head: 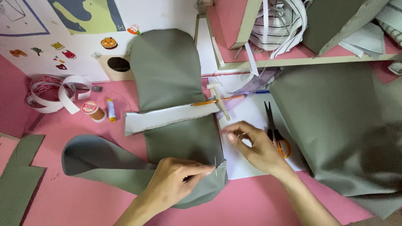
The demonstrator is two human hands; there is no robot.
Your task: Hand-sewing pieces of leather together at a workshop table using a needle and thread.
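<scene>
Step in hand, as judged: hand-stitching the grey fabric piece (pixel 180 125) lying left of the scissors (pixel 276 132). Left hand (pixel 176 184) pinches a needle (pixel 216 166) at the fabric's lower corner. Right hand (pixel 251 144), fingers curled, appears to draw thread. Next move calls for steady tension.

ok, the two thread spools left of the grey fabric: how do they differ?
The wide spool is squat, with tan thread and a red-and-white end label facing the camera. The slim spool is narrow and lies on its side, with pale blue thread and yellow ends. Both rest on the pink table, side by side, away from both hands.
</scene>
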